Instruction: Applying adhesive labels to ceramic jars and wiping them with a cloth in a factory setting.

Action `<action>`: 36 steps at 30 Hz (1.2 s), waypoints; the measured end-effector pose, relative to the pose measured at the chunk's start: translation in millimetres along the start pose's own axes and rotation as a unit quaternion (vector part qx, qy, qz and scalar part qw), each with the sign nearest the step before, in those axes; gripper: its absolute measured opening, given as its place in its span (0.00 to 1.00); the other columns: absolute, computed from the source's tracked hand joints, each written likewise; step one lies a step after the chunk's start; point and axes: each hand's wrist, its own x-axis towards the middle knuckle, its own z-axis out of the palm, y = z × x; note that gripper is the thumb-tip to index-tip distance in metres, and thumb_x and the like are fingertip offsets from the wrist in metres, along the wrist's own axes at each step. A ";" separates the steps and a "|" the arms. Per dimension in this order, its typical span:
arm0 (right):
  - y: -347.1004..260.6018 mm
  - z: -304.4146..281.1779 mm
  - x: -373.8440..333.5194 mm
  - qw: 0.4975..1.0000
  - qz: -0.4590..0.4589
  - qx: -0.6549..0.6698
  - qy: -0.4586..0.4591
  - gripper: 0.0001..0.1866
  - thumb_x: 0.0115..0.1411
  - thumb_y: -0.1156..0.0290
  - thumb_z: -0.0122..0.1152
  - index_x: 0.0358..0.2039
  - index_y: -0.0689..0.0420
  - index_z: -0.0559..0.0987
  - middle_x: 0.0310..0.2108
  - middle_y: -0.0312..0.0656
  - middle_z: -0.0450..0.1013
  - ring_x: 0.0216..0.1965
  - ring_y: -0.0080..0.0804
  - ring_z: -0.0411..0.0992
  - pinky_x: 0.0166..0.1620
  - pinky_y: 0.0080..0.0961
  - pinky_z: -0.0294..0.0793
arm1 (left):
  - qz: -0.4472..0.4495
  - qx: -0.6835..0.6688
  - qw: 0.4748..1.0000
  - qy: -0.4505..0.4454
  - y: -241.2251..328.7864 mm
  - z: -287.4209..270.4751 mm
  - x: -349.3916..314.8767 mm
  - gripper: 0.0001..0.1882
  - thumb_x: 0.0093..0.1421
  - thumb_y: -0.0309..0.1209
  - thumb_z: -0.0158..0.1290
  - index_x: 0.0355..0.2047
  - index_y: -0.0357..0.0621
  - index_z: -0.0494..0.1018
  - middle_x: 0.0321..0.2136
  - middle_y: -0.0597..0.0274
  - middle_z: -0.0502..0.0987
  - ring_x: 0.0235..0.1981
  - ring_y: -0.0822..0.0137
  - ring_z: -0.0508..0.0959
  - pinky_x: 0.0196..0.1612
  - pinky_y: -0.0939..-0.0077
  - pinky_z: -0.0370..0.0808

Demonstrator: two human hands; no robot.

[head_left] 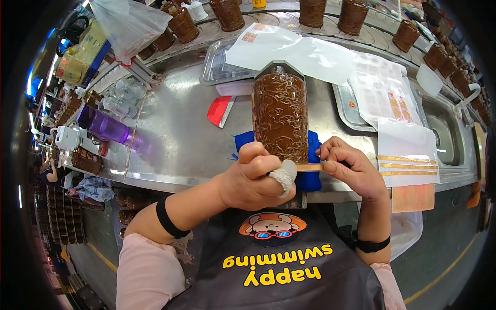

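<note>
A brown glossy jar (281, 116) with raised wavy patterning lies lengthwise before me, its far end against a grey angular holder (279, 67). Under its near part is a blue cloth pad (310, 182). A thin gold-coloured strip (310, 167) runs sideways at the jar's near end. My right hand (356, 168) pinches the strip's right end between thumb and finger. My left hand (253, 178) is curled at the jar's near left side, with a whitish knitted finger cover (284, 177) on one digit. Its fingers are closed beside the strip's left end; what they grip is hidden.
White sheets with gold stripes (408, 155) lie at the right, before a sink (439, 132). A red-and-white scraper (221, 111) rests left of the jar. Further left is a purple bottle (106, 126). More brown jars (312, 13) line the far conveyor.
</note>
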 end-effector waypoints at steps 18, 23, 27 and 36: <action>0.7 -0.1 -1.1 1.000 0.010 0.008 0.004 0.12 0.63 0.68 0.60 0.26 0.60 0.73 0.33 0.37 0.66 0.38 0.28 0.65 0.44 0.24 0.66 | 0.038 -0.035 0.998 -0.018 -3.0 -3.7 9.5 0.17 0.36 0.28 0.64 0.28 0.57 0.73 0.38 0.71 0.67 0.40 0.65 0.63 0.40 0.67 0.61; 0.2 0.8 -1.4 1.000 0.017 0.011 0.001 0.12 0.63 0.68 0.60 0.25 0.60 0.72 0.32 0.37 0.66 0.38 0.28 0.65 0.43 0.23 0.65 | 0.057 0.012 0.998 -0.021 -4.1 -11.7 11.8 0.16 0.36 0.30 0.65 0.28 0.60 0.76 0.39 0.75 0.69 0.42 0.65 0.65 0.41 0.63 0.62; 1.8 1.6 1.6 1.000 -0.001 0.010 -0.011 0.13 0.63 0.65 0.61 0.25 0.59 0.73 0.38 0.38 0.65 0.40 0.24 0.62 0.42 0.20 0.64 | 0.029 0.035 0.999 -0.014 1.3 -16.9 -1.8 0.17 0.33 0.29 0.63 0.28 0.59 0.76 0.44 0.74 0.71 0.43 0.62 0.65 0.40 0.60 0.63; 7.0 3.3 1.0 1.000 -0.003 0.017 0.011 0.12 0.62 0.69 0.61 0.25 0.60 0.72 0.32 0.37 0.65 0.37 0.27 0.65 0.42 0.22 0.65 | 0.093 0.009 0.993 -0.069 -1.0 -10.3 23.9 0.15 0.35 0.31 0.62 0.29 0.58 0.77 0.41 0.75 0.71 0.44 0.65 0.66 0.44 0.62 0.62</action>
